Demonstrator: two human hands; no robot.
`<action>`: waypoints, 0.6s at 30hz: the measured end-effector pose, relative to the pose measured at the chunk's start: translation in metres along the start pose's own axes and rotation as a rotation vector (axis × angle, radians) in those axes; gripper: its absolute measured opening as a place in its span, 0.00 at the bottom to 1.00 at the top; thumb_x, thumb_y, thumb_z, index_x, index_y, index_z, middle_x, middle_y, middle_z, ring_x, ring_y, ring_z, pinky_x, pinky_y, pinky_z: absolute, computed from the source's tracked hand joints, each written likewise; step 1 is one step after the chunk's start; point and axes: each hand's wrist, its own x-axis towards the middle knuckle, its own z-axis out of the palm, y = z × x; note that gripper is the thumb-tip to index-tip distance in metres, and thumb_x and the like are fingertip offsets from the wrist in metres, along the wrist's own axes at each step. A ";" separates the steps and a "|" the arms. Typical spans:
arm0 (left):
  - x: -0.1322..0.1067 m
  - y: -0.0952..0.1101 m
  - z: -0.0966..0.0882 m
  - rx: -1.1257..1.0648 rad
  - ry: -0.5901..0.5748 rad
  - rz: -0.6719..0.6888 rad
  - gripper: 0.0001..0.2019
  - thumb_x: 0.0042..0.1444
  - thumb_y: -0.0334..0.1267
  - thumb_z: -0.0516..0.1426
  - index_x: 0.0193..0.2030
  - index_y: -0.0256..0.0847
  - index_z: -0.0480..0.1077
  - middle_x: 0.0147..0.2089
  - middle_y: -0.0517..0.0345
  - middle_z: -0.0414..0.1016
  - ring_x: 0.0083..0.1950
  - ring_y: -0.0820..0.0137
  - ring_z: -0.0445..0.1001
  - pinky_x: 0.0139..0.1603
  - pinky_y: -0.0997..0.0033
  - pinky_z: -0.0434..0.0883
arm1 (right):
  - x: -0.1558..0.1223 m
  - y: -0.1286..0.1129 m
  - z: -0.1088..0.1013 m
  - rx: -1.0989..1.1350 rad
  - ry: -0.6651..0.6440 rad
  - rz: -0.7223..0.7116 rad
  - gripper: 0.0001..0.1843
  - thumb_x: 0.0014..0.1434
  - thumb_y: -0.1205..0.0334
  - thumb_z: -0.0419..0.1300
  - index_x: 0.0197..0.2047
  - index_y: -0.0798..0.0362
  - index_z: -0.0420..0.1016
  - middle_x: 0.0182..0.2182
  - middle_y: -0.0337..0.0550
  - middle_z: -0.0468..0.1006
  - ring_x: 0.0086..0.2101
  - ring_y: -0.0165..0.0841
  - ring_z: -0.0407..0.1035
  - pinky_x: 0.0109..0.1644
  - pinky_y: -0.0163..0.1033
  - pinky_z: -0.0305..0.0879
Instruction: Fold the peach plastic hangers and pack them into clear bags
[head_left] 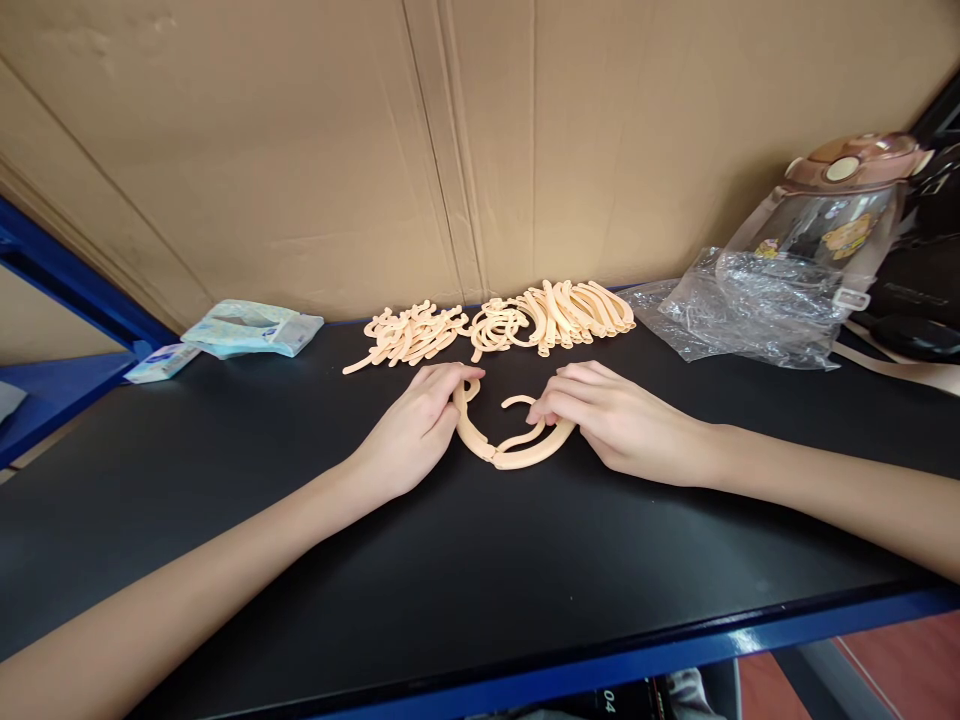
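Observation:
A peach plastic folding clothes hanger (529, 458) lies at the middle of the black table, its two curved arms meeting at a joint nearest me. My left hand (409, 425) is closed on the end of its left arm. On the opposite side, my right hand (619, 415) grips the right arm, with fingers by the curved hook (517, 401). My fingers hide parts of both arms. Just beyond are loose peach pieces: a heap of thin ones (416, 335), some hook-shaped pieces (496, 328) and a row of thicker curved arms (585, 312).
A cardboard wall (315, 150) rises behind the table (480, 590). A tissue pack (251, 328) lies at the back left. Crumpled clear plastic (750, 305) and a large strapped bottle (840, 215) stand at the right, beside a dark bag (922, 260). A blue edge (637, 660) runs along the front.

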 end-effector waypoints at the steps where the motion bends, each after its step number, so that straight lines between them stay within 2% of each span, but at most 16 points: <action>1: 0.000 0.000 0.000 0.009 -0.011 0.028 0.24 0.57 0.27 0.43 0.59 0.41 0.63 0.61 0.52 0.66 0.65 0.65 0.61 0.67 0.57 0.60 | 0.000 0.001 0.001 -0.015 0.010 0.011 0.26 0.52 0.86 0.45 0.49 0.55 0.69 0.43 0.46 0.75 0.43 0.38 0.64 0.50 0.43 0.61; 3: 0.000 0.000 0.001 0.035 -0.022 0.069 0.25 0.55 0.25 0.44 0.59 0.41 0.63 0.62 0.52 0.66 0.65 0.65 0.60 0.67 0.57 0.61 | -0.001 0.003 0.002 -0.046 0.035 0.036 0.24 0.55 0.83 0.47 0.49 0.55 0.69 0.42 0.46 0.75 0.42 0.39 0.64 0.48 0.44 0.61; 7: 0.000 0.002 0.001 0.085 -0.017 0.114 0.20 0.59 0.28 0.45 0.57 0.41 0.64 0.61 0.52 0.68 0.65 0.63 0.62 0.66 0.56 0.63 | 0.000 0.006 0.003 -0.046 0.097 0.121 0.15 0.59 0.76 0.51 0.46 0.55 0.69 0.41 0.47 0.74 0.42 0.38 0.66 0.48 0.43 0.62; 12: 0.000 0.005 0.000 0.108 -0.039 0.147 0.19 0.61 0.31 0.47 0.58 0.42 0.63 0.61 0.53 0.68 0.65 0.63 0.61 0.66 0.55 0.62 | 0.002 0.004 0.003 -0.024 0.123 0.248 0.09 0.59 0.72 0.56 0.42 0.53 0.68 0.36 0.41 0.74 0.39 0.35 0.68 0.46 0.41 0.61; 18: 0.000 0.009 -0.001 0.136 -0.043 0.187 0.17 0.62 0.36 0.51 0.57 0.40 0.65 0.59 0.51 0.70 0.64 0.62 0.62 0.64 0.57 0.65 | 0.002 0.005 0.003 -0.010 0.138 0.254 0.05 0.62 0.69 0.55 0.41 0.52 0.68 0.35 0.39 0.76 0.38 0.33 0.70 0.48 0.42 0.60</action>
